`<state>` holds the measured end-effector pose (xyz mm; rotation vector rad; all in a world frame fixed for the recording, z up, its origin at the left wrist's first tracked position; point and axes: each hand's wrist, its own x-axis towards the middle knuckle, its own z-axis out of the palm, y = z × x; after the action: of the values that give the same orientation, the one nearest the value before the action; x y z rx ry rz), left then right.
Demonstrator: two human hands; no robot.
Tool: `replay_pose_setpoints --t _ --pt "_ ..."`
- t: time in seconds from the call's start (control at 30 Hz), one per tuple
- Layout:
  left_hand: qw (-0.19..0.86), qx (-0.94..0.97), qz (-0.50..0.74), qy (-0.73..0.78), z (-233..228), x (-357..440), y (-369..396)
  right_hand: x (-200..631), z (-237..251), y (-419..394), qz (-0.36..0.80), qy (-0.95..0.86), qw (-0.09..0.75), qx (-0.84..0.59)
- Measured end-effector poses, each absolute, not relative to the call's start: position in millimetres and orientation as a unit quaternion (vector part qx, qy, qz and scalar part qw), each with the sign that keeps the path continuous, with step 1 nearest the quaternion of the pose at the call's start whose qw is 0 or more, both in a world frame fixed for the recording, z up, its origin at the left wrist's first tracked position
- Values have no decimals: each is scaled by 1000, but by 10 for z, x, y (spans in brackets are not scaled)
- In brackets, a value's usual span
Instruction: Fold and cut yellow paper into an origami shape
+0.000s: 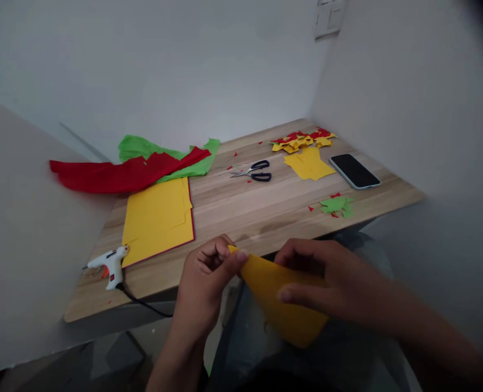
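Note:
A piece of yellow paper (274,296), folded or curved toward a narrow point, is held over my lap at the table's front edge. My left hand (209,272) pinches its narrow tip between thumb and fingers. Around its wide end, my right hand (327,277) has the thumb on the near face and the fingers behind, partly hidden. On the table beyond lie the scissors (253,171), blades slightly apart and pointing left. A stack of yellow sheets (158,218) rests at the left, with cut lines along its right side.
A white glue gun (113,267) with a black cord lies front left. Red fabric-like material (131,174) and green material (143,147) overhang the back left. Yellow cut pieces (309,163), a phone (354,171) and green scraps (337,206) occupy the right. Walls border the table (225,212).

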<state>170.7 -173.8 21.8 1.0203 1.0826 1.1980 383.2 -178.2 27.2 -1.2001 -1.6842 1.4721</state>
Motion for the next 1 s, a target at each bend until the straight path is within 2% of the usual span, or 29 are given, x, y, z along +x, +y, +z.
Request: replay_pose_setpoints --t 0.1,0.3,0.47,1.0 --pt "590 382 548 453 250 1749 -1727 3723 288 -1777 475 -668 286 -496" --pt "613 386 499 476 235 1696 -1722 3634 225 -1733 531 -628 316 -473" --pt "599 386 481 511 184 1663 -1728 3624 194 -1717 551 -617 305 -472" --pt "587 364 492 530 143 1682 -1708 3562 115 -1686 581 -597 308 -461"
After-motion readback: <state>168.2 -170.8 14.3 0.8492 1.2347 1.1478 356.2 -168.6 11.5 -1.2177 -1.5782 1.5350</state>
